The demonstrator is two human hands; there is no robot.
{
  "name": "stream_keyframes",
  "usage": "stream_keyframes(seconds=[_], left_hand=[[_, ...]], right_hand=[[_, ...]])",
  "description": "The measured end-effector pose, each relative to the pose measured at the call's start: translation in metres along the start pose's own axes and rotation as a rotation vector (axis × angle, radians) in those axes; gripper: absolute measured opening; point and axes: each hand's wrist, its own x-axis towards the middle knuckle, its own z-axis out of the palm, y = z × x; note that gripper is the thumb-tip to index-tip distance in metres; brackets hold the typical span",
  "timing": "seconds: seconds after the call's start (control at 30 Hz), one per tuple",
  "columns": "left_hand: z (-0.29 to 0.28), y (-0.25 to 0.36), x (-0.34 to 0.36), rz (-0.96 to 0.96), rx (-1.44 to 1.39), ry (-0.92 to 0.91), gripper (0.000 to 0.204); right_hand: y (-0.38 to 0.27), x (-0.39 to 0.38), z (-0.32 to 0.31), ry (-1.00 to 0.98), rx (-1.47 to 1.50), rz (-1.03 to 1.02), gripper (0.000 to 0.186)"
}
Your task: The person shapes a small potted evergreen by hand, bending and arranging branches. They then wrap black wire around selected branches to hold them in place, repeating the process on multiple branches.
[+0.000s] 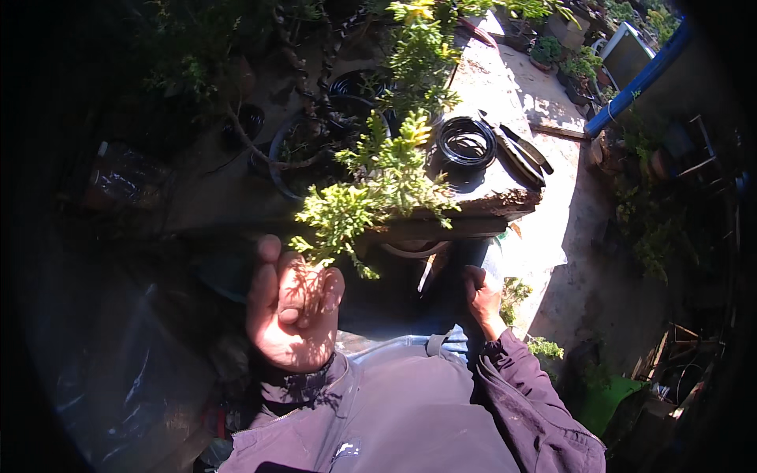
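Worktop (493,183), partly sunlit. Conifer branch (386,185) overhanging its front edge. Left hand (296,315) at branch tip, fingers curled; cannot tell if pinching. Right hand (482,299) near edge, fingers bent; grip unclear. On worktop: black wire coil (445,146), pliers-like tool (520,156) beside.

Your worn-edged bench (495,183) carries a dark round pot (276,175) at eleven o'clock. Toward one o'clock lie a black wire coil (444,143) and, beside it, a dark plier-like tool (530,148).
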Motion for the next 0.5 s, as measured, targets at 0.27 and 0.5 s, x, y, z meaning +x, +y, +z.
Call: stream_keyframes(seconds=[0.27, 0.5], left_hand=[[-0.055, -0.013, -0.003, -0.09, -0.129, 0.13, 0.016], [-0.049, -0.013, -0.005, -0.058, 0.109, 0.178, 0.01]], right_hand=[[0.0, 0.002, -0.001, -0.006, 0.011, 0.023, 0.02], [-0.012, 0.003, -0.005, -0.028, 0.002, -0.011, 0.02]])
